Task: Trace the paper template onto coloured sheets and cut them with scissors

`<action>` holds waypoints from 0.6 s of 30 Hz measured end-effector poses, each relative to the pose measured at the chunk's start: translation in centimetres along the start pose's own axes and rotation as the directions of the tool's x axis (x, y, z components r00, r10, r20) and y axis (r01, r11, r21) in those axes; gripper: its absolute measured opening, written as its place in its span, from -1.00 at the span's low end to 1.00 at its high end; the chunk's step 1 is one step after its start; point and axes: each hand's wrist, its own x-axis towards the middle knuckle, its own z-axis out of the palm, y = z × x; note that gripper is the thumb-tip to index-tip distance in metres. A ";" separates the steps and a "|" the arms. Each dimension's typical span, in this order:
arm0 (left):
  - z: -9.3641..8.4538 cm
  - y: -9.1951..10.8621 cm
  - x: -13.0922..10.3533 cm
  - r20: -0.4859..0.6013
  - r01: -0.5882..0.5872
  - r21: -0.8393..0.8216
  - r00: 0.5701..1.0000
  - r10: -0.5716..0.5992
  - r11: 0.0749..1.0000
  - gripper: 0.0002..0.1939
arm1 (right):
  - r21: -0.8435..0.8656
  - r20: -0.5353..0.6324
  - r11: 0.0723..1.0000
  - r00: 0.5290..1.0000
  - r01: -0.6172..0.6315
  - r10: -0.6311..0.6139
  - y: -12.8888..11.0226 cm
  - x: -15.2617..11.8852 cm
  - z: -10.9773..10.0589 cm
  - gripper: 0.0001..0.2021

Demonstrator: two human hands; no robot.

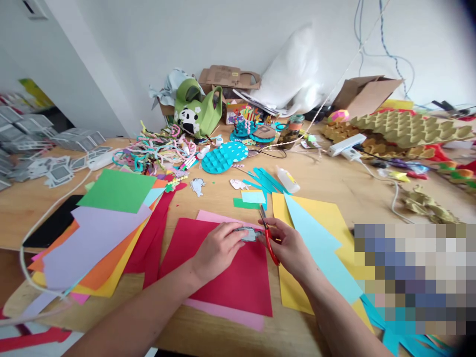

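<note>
My left hand [219, 244] pinches a small pale-blue paper cutout [249, 234] with a dark outline, perhaps a sea animal. In my right hand [293, 244] are red-handled scissors [268, 239], their blades pointing away from me. The fingertips of that hand also reach the cutout's right end. Both hands are above a red sheet of paper [226, 282], which overlaps a pink sheet [234, 317]. Beyond them lie a grey-blue sea-animal cutout [198, 187], a pale fish cutout [238, 184] and a small light-blue paper piece [253, 197] over a green strip [241, 203].
Coloured papers [100, 238] are piled at left, partly over a black flat object [44, 228]. Yellow [297, 282] and light-blue sheets [312, 233] lie at right. Farther back are a glue bottle [288, 179], pipe cleaners [148, 153], a green bag [201, 111] and egg trays [412, 126].
</note>
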 end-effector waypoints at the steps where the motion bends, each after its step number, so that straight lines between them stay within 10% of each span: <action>1: 0.0 0.0 0.0 0.007 -0.010 0.009 1.000 0.010 1.000 -0.76 | -0.006 0.004 1.000 1.000 0.000 0.000 0.0 0.0 0.0 -0.60; 9: 0.4 0.0 0.4 0.106 -0.037 0.178 0.994 0.018 0.983 -0.81 | -0.030 -0.297 0.999 0.954 0.027 -0.035 -0.6 0.3 -2.1 -0.53; 18: 1.6 0.3 0.8 0.179 -0.023 0.201 0.984 -0.013 0.979 -0.79 | 0.013 -0.299 0.998 0.953 0.060 -0.053 -0.7 0.2 -1.7 -0.52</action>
